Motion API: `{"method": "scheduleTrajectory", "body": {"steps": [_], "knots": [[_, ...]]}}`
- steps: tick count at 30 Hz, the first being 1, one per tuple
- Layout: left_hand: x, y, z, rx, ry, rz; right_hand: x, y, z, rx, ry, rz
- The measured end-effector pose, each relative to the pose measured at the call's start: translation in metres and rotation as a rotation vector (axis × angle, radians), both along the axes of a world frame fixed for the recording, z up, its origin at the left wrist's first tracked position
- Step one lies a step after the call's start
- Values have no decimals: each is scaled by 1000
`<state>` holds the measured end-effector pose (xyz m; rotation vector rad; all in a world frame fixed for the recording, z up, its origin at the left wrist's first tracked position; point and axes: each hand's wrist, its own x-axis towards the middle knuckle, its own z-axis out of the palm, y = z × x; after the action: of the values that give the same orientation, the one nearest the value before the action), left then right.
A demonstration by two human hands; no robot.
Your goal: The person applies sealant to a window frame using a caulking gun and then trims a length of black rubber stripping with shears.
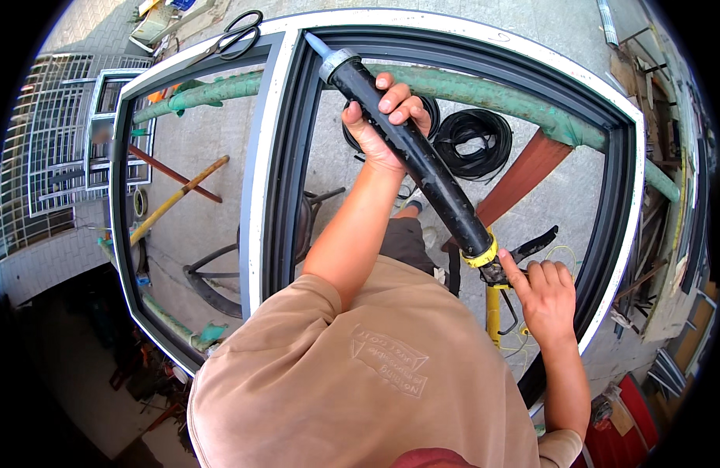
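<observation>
A long black caulking gun lies slantwise across the window frame in front of me, its pale grey-blue nozzle reaching the inner corner beside the frame's middle bar. My left hand is closed around the upper barrel, fingers wrapped over it. At the lower right end, by the yellow collar, my right hand has its index finger stretched against the gun's rear and its other fingers curled. A black lever sticks out past that hand. The white-edged, dark-grooved window frame surrounds both hands.
Black-handled scissors rest on the frame's far left edge. Green-wrapped bars run beneath the frame. Coiled black strip, a rust-red beam and a yellow pole lie below. Metal grilles stand left.
</observation>
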<state>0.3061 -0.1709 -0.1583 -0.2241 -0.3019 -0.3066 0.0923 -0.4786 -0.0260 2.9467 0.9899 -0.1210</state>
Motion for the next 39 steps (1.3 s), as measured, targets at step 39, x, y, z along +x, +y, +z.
{"method": "scheduleTrajectory", "body": {"steps": [39], "knots": [[-29, -35, 135, 473, -46, 15, -60, -15, 30, 141, -70, -253]]}}
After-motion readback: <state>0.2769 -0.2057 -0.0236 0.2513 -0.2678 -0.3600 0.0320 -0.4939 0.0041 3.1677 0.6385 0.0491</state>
